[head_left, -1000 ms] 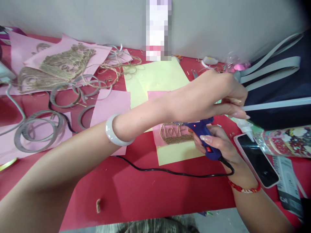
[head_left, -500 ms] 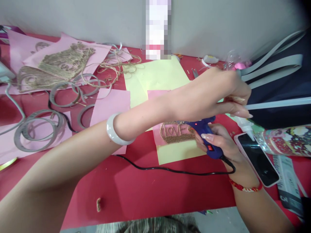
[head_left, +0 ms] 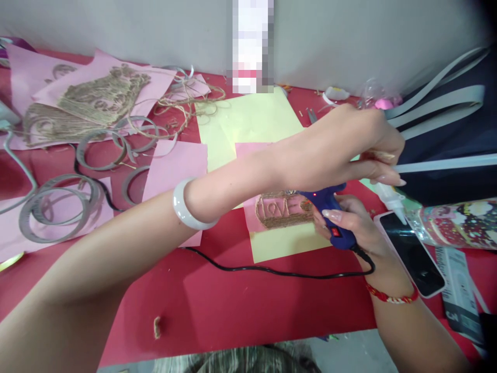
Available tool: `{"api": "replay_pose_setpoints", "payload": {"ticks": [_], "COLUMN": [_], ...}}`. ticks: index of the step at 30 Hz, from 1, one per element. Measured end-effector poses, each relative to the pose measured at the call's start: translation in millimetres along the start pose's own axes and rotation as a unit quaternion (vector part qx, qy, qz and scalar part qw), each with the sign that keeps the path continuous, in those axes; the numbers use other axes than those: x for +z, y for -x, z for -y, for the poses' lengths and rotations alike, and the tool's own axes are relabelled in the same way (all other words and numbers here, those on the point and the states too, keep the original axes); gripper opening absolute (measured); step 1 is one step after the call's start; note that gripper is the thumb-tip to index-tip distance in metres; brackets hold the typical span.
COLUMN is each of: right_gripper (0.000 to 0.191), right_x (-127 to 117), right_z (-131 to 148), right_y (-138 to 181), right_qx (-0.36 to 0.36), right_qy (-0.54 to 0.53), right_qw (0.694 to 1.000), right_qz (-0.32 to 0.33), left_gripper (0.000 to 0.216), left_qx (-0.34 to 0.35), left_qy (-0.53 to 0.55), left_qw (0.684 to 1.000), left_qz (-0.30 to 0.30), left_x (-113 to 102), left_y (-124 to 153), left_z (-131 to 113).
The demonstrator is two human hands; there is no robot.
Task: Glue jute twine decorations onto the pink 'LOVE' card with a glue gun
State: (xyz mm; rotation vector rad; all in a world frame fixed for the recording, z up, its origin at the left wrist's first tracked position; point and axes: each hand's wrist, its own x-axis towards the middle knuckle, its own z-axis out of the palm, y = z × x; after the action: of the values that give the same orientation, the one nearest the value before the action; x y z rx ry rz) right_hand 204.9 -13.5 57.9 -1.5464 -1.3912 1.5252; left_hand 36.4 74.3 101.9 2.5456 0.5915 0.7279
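My left hand reaches across to the right with its fingers closed on a long, translucent white glue stick, which points off to the right edge. Below it, my right hand is wrapped around the handle of a blue hot glue gun with a red switch and a small lit red light. The gun's front part is hidden under my left wrist. Just left of the gun lies a pink paper piece with a twine design that reads "love", resting on yellow paper.
Rolls of tape, loose twine and twine-covered pink sheets occupy the left. To the right are a phone, a glue bottle, a patterned packet and a dark bag. The gun's black cord crosses the red table.
Both hands keep their grips on the glue stick and the glue gun. My left hand has shifted very slightly right, and the right thumb has moved a little up on the gun.
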Motion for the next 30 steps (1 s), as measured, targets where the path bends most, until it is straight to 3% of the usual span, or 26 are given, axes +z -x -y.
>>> {"api": "replay_pose_setpoints", "payload": {"ticks": [3,10,15,22,27,30], "right_gripper": [0.025,0.024,0.023,0.026,0.021,0.020], "right_x": [2.1,0.4,-3.3,-4.4,-5.7,-7.1], "right_z": [0.9,-7.4,-15.7,-19.0,-11.6,-7.2], "right_y": [0.8,-4.6,-14.2,-18.1,-9.2,-6.1], "right_qx": [0.002,-0.010,-0.015,-0.027,-0.047,-0.051], "right_qy": [-0.033,-0.058,-0.071,-0.074,-0.055,-0.055], "right_qw": [0.999,0.998,0.997,0.996,0.996,0.997], "right_qz": [-0.019,-0.023,0.024,0.039,0.050,0.015], "left_gripper": [0.074,0.033,0.037,0.052,0.038,0.046], "left_qx": [0.012,0.026,0.019,0.032,0.024,0.030], "left_qy": [-0.015,-0.039,-0.038,0.004,-0.024,-0.053], "left_qw": [1.000,0.999,0.999,0.999,0.999,0.998], "left_qz": [0.001,0.006,0.007,-0.007,0.016,0.034], "left_x": [-0.3,-1.0,0.9,3.4,-3.3,-7.6], "left_y": [-0.7,-7.2,-6.8,-3.0,-10.5,-14.8], "left_z": [-1.6,-7.3,-2.8,3.4,-10.1,-18.3]}}
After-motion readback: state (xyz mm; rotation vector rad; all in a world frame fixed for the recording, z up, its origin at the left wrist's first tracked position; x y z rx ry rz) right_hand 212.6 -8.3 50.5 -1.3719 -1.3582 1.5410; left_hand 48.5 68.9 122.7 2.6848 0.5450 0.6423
